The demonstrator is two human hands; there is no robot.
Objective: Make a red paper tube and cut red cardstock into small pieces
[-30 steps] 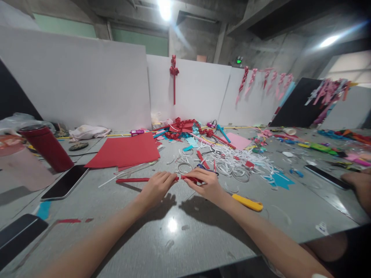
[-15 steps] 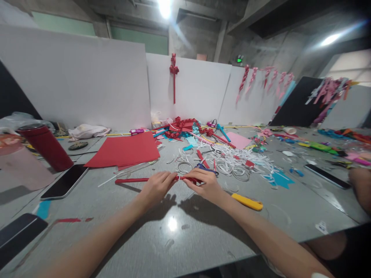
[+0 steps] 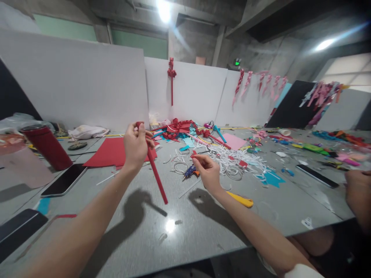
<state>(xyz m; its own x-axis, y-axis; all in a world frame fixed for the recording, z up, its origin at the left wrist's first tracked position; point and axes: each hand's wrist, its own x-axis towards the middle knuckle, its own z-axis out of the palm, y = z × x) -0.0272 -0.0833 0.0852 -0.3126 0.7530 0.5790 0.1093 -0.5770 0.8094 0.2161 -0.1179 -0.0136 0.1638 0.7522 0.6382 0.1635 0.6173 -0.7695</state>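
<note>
My left hand [image 3: 135, 150] is raised above the table, its fingers wrapped round a red paper tube [image 3: 157, 177]. The tube slants down to the right, and its lower end hangs over the bare metal tabletop. My right hand [image 3: 209, 173] is closed in a pinch, with a small red paper piece [image 3: 193, 155] showing at the fingertips. Just left of that hand lies a blue glue gun [image 3: 189, 171] with an orange trigger, partly hidden by the fingers. White paper strips [image 3: 240, 158] are heaped beyond my right hand.
Red paper sheets [image 3: 106, 152] lie behind my left arm. A red flask [image 3: 48, 148] and a phone [image 3: 64, 180] stand and lie at left. A yellow cutter [image 3: 240, 199] rests near my right forearm. Another person's hand [image 3: 358, 193] is at the right edge.
My hands, earlier together low over the table, have moved apart. The left has lifted the red tube and tilted it upright; the right has shifted slightly up, uncovering the glue gun.
</note>
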